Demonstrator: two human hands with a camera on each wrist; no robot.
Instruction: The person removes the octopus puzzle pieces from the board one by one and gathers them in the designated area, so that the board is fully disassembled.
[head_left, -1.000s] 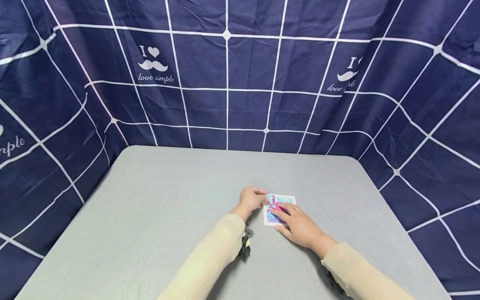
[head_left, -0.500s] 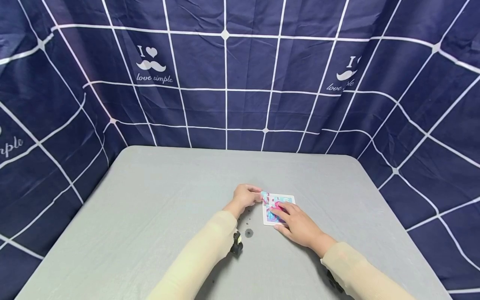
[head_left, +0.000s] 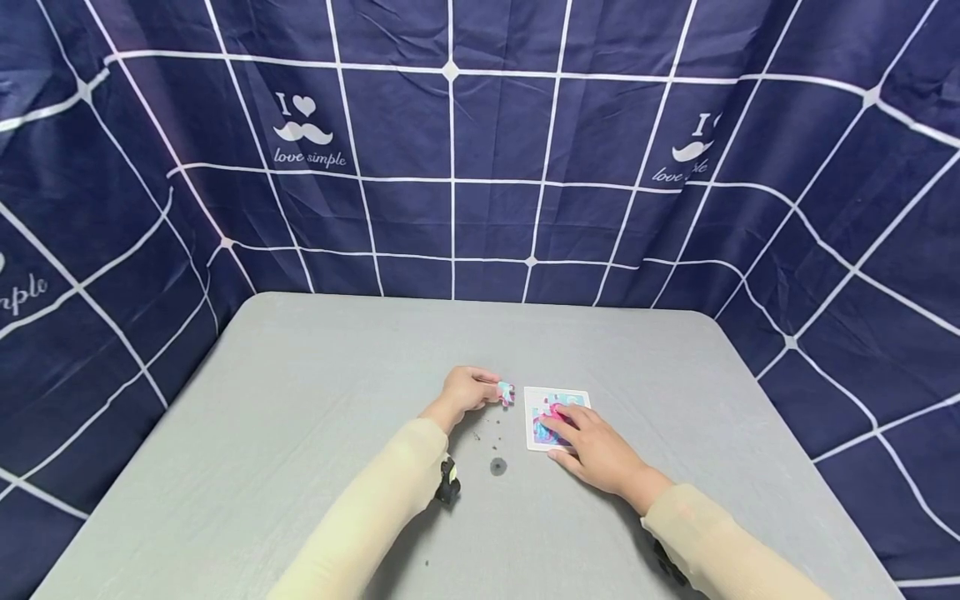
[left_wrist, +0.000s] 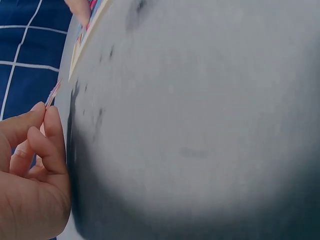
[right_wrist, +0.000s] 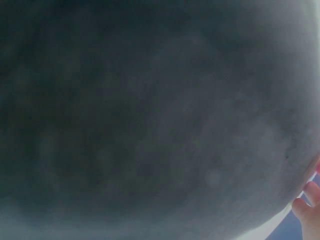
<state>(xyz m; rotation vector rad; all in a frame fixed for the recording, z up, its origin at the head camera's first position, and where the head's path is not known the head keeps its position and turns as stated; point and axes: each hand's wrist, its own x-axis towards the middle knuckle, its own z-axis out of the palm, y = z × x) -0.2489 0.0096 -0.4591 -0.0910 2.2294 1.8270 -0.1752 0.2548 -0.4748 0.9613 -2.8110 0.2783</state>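
A small jigsaw-like piece (head_left: 506, 394) in light blue and pink is pinched between the thumb and finger of my left hand (head_left: 467, 390), to the left of a white-bordered puzzle board (head_left: 531, 442). In the left wrist view the piece (left_wrist: 53, 93) shows edge-on at the tips of my left hand (left_wrist: 35, 170). My right hand (head_left: 603, 454) rests on the lower right of the board with fingers spread, covering part of its colourful picture. Only fingertips of my right hand (right_wrist: 310, 205) show at the lower right of the right wrist view.
The board lies on a grey table (head_left: 360, 358). A dark round spot (head_left: 498, 467) and small specks mark the surface between the arms. Blue curtains with white grid lines (head_left: 495, 217) stand behind the table and at both sides.
My left hand has moved left, away from the board, with the piece lifted from the board's upper left, where a paler patch now shows. My right hand has stayed in place.
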